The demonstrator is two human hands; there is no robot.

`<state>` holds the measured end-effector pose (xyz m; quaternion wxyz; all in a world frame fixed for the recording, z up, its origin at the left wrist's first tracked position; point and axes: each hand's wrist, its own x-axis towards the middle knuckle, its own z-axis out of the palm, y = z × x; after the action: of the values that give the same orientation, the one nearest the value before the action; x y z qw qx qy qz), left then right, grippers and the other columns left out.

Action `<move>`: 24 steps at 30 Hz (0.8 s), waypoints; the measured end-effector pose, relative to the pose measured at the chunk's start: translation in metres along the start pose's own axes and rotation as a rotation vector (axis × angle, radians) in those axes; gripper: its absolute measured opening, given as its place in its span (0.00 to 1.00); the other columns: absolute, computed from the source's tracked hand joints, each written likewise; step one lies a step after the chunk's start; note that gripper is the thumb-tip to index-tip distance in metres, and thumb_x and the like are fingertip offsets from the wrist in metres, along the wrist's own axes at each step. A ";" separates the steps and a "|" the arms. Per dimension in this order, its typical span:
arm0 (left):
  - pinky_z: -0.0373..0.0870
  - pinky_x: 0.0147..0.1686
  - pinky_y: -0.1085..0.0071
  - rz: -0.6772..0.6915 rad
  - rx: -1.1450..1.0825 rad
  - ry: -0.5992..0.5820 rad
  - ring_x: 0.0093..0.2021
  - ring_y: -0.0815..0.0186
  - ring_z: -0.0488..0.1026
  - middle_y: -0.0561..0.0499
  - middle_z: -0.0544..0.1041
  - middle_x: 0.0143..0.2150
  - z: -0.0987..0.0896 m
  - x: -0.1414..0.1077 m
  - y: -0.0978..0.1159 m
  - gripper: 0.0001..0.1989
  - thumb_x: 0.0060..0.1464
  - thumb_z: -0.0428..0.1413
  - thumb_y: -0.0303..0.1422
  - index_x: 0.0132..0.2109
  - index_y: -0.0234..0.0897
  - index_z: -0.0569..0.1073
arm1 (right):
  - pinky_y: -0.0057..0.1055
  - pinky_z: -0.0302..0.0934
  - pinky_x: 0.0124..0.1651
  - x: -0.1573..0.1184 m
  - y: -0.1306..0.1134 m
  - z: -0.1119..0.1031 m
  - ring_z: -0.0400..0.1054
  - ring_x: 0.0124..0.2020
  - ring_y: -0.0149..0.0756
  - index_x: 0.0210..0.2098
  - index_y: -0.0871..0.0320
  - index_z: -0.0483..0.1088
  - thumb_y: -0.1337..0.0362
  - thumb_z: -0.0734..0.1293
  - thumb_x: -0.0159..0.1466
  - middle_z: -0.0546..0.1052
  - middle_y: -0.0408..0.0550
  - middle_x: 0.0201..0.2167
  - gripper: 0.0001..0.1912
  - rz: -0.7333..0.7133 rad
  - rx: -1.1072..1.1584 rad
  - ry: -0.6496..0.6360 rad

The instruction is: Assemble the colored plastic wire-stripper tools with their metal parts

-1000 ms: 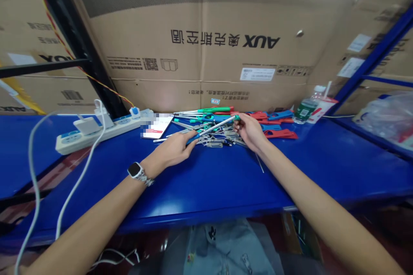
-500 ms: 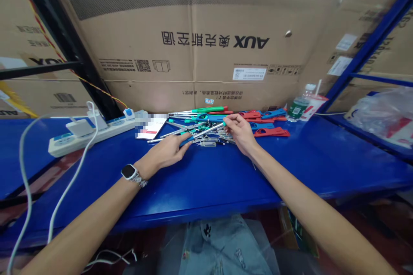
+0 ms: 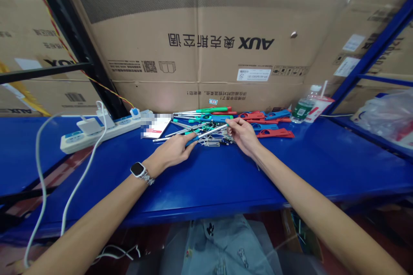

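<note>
A thin silver rod (image 3: 213, 131) with a blue handle and a green end is held between my two hands, slanting up to the right. My left hand (image 3: 174, 150) is closed around its blue handle. My right hand (image 3: 242, 135) pinches the green end between thumb and fingers. Beneath the rod lies a tangle of small metal and clear parts (image 3: 212, 142), partly hidden by my hands. More silver rods (image 3: 158, 140) stick out to the left of the pile. Red slotted plastic pieces (image 3: 279, 133) and blue slotted plastic pieces (image 3: 278, 114) lie just right of my right hand.
Left of the pile are a white card (image 3: 161, 125) and a white power strip (image 3: 125, 126) with chargers and cables. A bottle (image 3: 301, 109) and a cup with a straw (image 3: 318, 109) stand at the right. A large cardboard box (image 3: 206, 4) backs the blue table (image 3: 206, 184).
The view has shifted slightly, so everything appears a little farther right. Both hands keep the same hold on the rod.
</note>
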<state>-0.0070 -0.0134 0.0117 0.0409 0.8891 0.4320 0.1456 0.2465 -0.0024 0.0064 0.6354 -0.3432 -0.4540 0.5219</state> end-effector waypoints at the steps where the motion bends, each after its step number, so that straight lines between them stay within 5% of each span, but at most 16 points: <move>1: 0.63 0.34 0.62 -0.001 -0.005 0.003 0.34 0.54 0.74 0.41 0.76 0.33 0.000 0.000 0.000 0.21 0.69 0.41 0.41 0.52 0.33 0.73 | 0.28 0.55 0.29 0.000 -0.002 -0.001 0.60 0.24 0.27 0.26 0.56 0.70 0.52 0.83 0.43 0.70 0.37 0.20 0.24 0.003 -0.003 -0.015; 8: 0.63 0.33 0.61 0.011 0.042 0.018 0.34 0.53 0.74 0.40 0.77 0.34 0.003 0.001 0.002 0.21 0.69 0.40 0.41 0.51 0.33 0.73 | 0.27 0.51 0.25 0.000 -0.002 -0.002 0.57 0.21 0.26 0.22 0.56 0.65 0.51 0.84 0.44 0.66 0.36 0.17 0.26 0.057 -0.004 -0.036; 16: 0.66 0.33 0.61 -0.001 0.118 0.019 0.34 0.52 0.77 0.40 0.79 0.34 0.005 -0.001 0.001 0.20 0.70 0.41 0.40 0.53 0.32 0.73 | 0.26 0.56 0.29 -0.001 -0.003 -0.004 0.61 0.23 0.26 0.27 0.55 0.70 0.53 0.84 0.43 0.71 0.36 0.21 0.23 0.027 -0.006 -0.045; 24: 0.67 0.33 0.63 0.042 0.051 0.129 0.33 0.54 0.78 0.43 0.81 0.35 0.007 0.004 0.020 0.21 0.73 0.41 0.42 0.55 0.36 0.73 | 0.29 0.53 0.25 -0.014 0.015 0.030 0.59 0.20 0.28 0.27 0.55 0.73 0.52 0.83 0.45 0.70 0.37 0.18 0.21 0.012 -0.139 -0.208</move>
<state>0.0124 -0.0227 0.0097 -0.0127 0.8875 0.4187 0.1922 0.2127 -0.0138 0.0005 0.5563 -0.3330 -0.5507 0.5257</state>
